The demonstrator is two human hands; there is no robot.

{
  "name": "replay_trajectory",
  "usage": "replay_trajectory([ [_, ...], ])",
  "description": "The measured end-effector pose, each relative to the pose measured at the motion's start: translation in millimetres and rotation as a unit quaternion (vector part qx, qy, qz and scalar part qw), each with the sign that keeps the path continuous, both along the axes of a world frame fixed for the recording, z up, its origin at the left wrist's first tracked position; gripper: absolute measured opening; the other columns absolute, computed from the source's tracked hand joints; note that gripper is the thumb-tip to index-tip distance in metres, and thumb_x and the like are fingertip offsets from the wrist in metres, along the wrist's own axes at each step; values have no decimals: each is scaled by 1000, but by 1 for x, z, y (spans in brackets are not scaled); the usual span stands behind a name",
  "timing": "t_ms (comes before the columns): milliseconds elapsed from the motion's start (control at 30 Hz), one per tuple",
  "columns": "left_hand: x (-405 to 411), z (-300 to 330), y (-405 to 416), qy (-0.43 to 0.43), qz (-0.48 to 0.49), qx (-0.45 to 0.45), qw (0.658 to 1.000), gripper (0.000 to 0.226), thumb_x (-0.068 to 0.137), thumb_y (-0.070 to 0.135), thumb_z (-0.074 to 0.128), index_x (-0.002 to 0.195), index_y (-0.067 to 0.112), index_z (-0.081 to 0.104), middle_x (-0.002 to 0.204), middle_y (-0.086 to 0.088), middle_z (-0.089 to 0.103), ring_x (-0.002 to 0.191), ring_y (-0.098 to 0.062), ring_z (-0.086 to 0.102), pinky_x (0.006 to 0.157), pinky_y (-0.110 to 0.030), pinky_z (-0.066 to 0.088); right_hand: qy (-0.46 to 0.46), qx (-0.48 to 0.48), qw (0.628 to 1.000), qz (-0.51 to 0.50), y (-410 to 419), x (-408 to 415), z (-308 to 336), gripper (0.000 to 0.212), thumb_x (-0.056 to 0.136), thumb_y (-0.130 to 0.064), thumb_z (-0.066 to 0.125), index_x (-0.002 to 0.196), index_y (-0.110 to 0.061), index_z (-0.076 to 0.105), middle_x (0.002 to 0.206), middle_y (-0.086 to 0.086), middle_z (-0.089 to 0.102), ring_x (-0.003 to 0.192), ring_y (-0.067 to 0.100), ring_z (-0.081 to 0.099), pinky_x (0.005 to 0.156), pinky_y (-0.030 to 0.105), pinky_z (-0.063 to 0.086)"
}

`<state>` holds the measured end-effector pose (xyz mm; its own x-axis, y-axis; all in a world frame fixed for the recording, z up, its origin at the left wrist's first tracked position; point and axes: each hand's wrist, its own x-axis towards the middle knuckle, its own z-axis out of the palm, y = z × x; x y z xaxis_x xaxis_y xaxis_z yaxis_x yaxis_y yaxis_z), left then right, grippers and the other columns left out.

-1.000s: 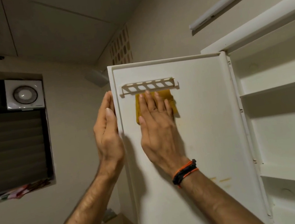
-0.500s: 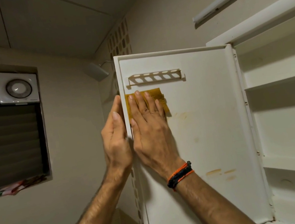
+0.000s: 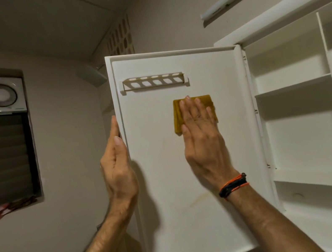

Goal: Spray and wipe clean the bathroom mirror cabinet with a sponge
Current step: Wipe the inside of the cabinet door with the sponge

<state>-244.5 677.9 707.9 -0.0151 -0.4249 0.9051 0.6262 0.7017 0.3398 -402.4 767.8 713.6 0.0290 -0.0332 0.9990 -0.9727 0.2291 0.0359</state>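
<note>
A: Where was the sponge at that moment?

B: Flat against the inner face of the open cabinet door, in its upper middle, below the slotted holder moulded near the top. The right hand lay over it with fingers straight and spread, pressing it to the panel rather than gripping it. The yellow pad showed past the fingertips at 12 o'clock and along the hand's 9 o'clock side.

A: And the other hand?

B: The left hand was at the door's free edge, at 9 o'clock from the sponge, fingers extended upward along that edge and flat against it. It looked like a brace so the door would not swing under the wiping pressure; it held nothing.

A: So what did the coming stroke turn on?

B: I judged it to be the brownish smear lower on the door, at about 6 o'clock from the sponge, just left of the right wrist. The door's long axis ran 12 to 6, so the unwiped dirt lay down that axis, under the right forearm. The right hand, already on the sponge, was the nearer 1.

A: Anything toward the cabinet itself?

B: Its white shelves stood open at 3 o'clock, well apart from the sponge.
</note>
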Motion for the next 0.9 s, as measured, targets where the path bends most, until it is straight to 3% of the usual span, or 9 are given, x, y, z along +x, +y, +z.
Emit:
replay_trajectory([
  [67,-1,-1,0,1,4,-1,1000,43,106,15,31,146,1,38,151,-2,42,137,-2,42,111,-20,36,-9,-7,1000,5,8,-12,1,54,102,-19,36,155,-12,25,162,2,24,152,14,10,125,39,8],
  [267,0,-2,1,3,17,-9,1000,45,105,19,33,146,1,38,151,-2,43,139,-6,41,116,-32,34,-71,-50,996,31,39,-55,6,53,102,-19,35,154,-11,28,161,1,25,151,12,11,124,42,10],
  [400,0,-3,1,3,23,-8,1000,50,102,24,33,147,2,37,151,0,43,138,-5,41,115,-30,34,-64,-42,997,34,46,-66,4,52,102,-19,35,154,-12,28,161,0,26,151,11,11,125,37,8],
  [533,0,-8,2,0,26,1,1000,44,106,17,32,147,2,36,151,-1,42,139,-7,41,116,-35,34,-68,-27,997,28,48,-66,-22,53,103,-21,34,155,-14,25,162,-1,23,152,12,10,125,35,6],
  [700,2,-14,4,-15,33,3,999,46,105,18,33,149,7,34,152,6,40,140,-3,38,117,-33,32,-90,-27,995,33,42,-49,-37,55,102,-19,36,155,-12,23,163,2,20,152,16,7,125,42,7],
  [900,8,-19,-3,-89,78,-43,992,58,98,23,41,153,23,23,143,40,35,139,6,32,118,-29,29,-60,-14,997,54,12,8,-34,54,98,-14,44,150,-3,32,159,11,28,150,28,16,122,50,14],
])
